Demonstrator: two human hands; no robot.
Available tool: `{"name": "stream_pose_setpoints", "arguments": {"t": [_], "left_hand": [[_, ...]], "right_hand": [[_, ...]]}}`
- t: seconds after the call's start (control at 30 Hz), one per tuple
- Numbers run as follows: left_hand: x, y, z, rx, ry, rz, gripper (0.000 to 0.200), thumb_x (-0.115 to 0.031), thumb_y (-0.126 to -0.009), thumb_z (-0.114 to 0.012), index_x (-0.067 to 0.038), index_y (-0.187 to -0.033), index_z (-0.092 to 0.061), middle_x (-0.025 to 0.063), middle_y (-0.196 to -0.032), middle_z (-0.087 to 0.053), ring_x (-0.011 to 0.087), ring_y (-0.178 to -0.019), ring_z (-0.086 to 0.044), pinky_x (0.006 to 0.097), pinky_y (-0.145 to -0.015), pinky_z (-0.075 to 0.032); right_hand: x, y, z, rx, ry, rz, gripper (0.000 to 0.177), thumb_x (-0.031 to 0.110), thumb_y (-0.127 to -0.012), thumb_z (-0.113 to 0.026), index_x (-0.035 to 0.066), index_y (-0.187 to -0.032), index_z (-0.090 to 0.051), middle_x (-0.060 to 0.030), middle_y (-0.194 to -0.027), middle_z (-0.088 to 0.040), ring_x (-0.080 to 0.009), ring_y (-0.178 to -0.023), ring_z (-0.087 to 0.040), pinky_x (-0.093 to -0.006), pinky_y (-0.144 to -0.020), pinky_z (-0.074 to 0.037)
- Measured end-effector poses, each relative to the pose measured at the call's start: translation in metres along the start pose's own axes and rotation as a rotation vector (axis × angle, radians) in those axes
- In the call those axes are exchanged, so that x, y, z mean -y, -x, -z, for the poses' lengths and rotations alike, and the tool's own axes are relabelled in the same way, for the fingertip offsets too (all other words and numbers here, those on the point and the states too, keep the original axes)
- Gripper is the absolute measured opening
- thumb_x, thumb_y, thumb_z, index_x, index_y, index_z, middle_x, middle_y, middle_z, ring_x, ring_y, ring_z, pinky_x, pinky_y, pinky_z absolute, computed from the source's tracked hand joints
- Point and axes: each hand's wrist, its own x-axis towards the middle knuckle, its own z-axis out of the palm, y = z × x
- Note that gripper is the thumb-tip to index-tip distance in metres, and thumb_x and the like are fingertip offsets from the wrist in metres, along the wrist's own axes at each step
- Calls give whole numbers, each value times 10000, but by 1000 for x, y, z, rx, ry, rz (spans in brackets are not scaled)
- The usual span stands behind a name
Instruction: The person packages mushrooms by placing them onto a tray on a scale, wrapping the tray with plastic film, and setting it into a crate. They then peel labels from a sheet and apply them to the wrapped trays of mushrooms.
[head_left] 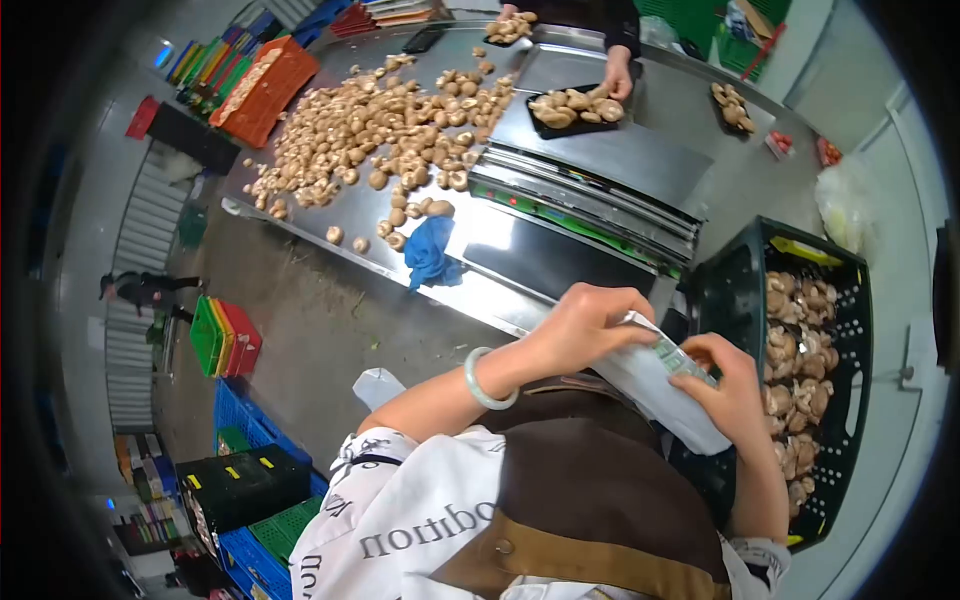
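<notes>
— Both hands are on it! The left hand (585,322) curls over the top of a white packet (655,385), fingers closed on its upper end.
— And the right hand (735,395)?
— Clamped on the lower side, thumb by the printed label. The packet is tilted in mid-air, just in front of the chest, between the bench (640,160) edge and a black crate (725,300) of mushrooms.
— Further out?
— Loose mushrooms (380,130) heaped on the bench, a blue cloth (430,252) near them, and another person's hand (618,80) at a black tray (540,128).
</notes>
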Motion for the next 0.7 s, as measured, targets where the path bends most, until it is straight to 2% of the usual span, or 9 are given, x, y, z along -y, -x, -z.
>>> {"name": "stream_pose_setpoints", "arguments": {"t": [0.1,0.13,0.23,0.37,0.57,0.67,0.7], "left_hand": [[12,4,-4,-80,35,-32,107,-78,-803,-732,-19,-879,-684,47,-748,-684,86,-645,-604,231,-568,-460],[15,10,-11,-154,21,4,79,-52,-800,-726,-17,-861,-690,37,-744,-690,75,-644,-616,220,-564,-469],[8,16,-10,-226,-62,89,24,-6,-804,-709,-12,-815,-688,-8,-646,-636,18,-516,-461,195,-452,-349],[7,18,-10,-281,-82,148,51,-13,-825,-707,19,-805,-672,-39,-625,-588,4,-538,-425,182,-461,-308],[7,18,-19,-270,-71,212,79,-36,-838,-718,23,-810,-672,-55,-632,-570,1,-553,-401,177,-470,-290],[4,18,-22,-256,-58,234,92,-58,-827,-734,15,-811,-679,-58,-608,-552,4,-538,-390,184,-462,-284],[4,18,-24,-255,-64,210,102,-75,-817,-747,8,-812,-686,-60,-583,-534,6,-521,-380,192,-451,-276]], "right_hand": [[-8,-7,-6,-26,41,107,170,83,-765,-747,5,-818,-606,-105,-761,-604,-225,-704,-609,-316,-626,-455],[-8,-4,-7,-30,2,139,180,98,-770,-746,15,-814,-593,-104,-756,-598,-240,-699,-604,-332,-618,-454],[-10,-3,-12,-88,85,240,220,143,-765,-744,24,-862,-587,-110,-780,-588,-296,-734,-593,-367,-642,-474],[-13,-4,-10,-177,178,455,223,106,-768,-702,-2,-933,-596,-102,-861,-588,-288,-817,-584,-364,-693,-483],[-14,6,3,-201,493,823,247,104,-744,-742,2,-942,-634,-104,-884,-609,-273,-781,-577,-368,-668,-482],[-23,5,12,-305,401,779,311,154,-767,-731,7,-1018,-620,-107,-938,-617,-270,-806,-581,-365,-702,-484],[-17,3,19,-278,355,664,359,247,-788,-716,37,-1056,-600,-80,-920,-601,-247,-800,-580,-348,-703,-471]]}}
